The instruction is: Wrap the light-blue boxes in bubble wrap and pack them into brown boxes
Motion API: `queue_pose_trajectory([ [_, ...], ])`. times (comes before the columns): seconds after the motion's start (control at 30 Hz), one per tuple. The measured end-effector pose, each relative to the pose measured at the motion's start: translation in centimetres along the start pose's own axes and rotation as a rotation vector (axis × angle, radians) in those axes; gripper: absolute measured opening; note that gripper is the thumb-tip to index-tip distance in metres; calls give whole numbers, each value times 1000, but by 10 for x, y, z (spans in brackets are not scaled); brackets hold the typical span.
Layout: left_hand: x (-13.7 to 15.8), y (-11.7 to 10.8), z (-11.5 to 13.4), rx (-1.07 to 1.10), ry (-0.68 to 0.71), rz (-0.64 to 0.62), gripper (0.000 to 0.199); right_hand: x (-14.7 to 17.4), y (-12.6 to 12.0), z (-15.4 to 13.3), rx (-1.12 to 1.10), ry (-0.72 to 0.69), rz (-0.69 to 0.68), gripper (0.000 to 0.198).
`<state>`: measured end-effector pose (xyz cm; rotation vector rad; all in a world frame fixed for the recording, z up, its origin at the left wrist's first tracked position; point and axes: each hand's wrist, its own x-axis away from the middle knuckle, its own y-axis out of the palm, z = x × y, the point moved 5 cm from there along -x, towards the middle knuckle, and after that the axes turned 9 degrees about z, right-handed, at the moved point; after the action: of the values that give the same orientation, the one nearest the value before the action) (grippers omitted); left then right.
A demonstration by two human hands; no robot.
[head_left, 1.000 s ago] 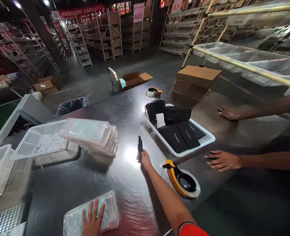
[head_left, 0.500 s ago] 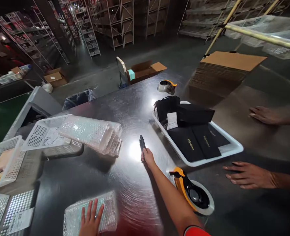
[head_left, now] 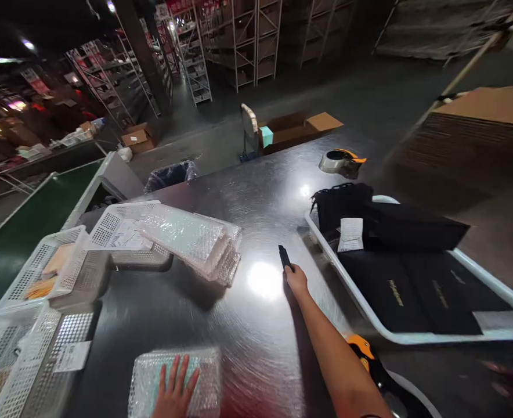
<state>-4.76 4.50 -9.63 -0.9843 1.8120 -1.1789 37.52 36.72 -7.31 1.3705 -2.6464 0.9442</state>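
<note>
My left hand (head_left: 177, 388) lies flat with its fingers spread on a bubble-wrapped package (head_left: 208, 377) near the table's front edge. My right hand (head_left: 297, 283) is stretched forward over the metal table, closed around a black box cutter (head_left: 284, 256) that points away from me. Left of it sits a stack of bubble-wrapped packages (head_left: 187, 235), partly resting on a white basket. Beneath my right forearm, partly hidden by it, is an orange-and-black tape dispenser (head_left: 372, 366).
A white tray (head_left: 356, 296) with black boxes, bags and a slip stands at the right. White baskets (head_left: 10, 302) line the left. Another tape dispenser (head_left: 341, 161) is at the far edge, near stacked cardboard (head_left: 478, 139). A co-worker's blurred hand (head_left: 511, 377) shows lower right.
The view has swung right-to-left, so things appear shifted, and the tray looks closer. One of the co-worker's hands has left the view. Both my hands keep the same hold and place.
</note>
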Motion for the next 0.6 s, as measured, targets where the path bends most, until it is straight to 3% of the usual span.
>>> queue_pose_trajectory([
  [0.1,-4,-1,-7,-4,57,80,88,7,-3,-18,125,-54,143,44],
  [0.2,-10,1,-17,-54,103,115,79,24,1,-44,197,-125,233,57],
  [0.27,-12,7,-21,-80,89,100,72,41,3,-82,147,-290,233,64],
  [0.33,-13,17,-20,-84,43,63,74,69,1,-143,19,-606,199,69],
  [0.4,-12,28,-18,-85,6,18,81,110,0,-214,-57,-953,121,66],
  [0.47,-10,36,-15,-80,30,-7,86,157,9,-280,23,-1208,-26,64],
  [0.53,-10,41,-13,-52,90,-1,85,197,33,-328,220,-1333,-205,72],
  [0.6,-13,46,-13,-10,118,-14,82,222,65,-353,476,-1307,-360,97],
])
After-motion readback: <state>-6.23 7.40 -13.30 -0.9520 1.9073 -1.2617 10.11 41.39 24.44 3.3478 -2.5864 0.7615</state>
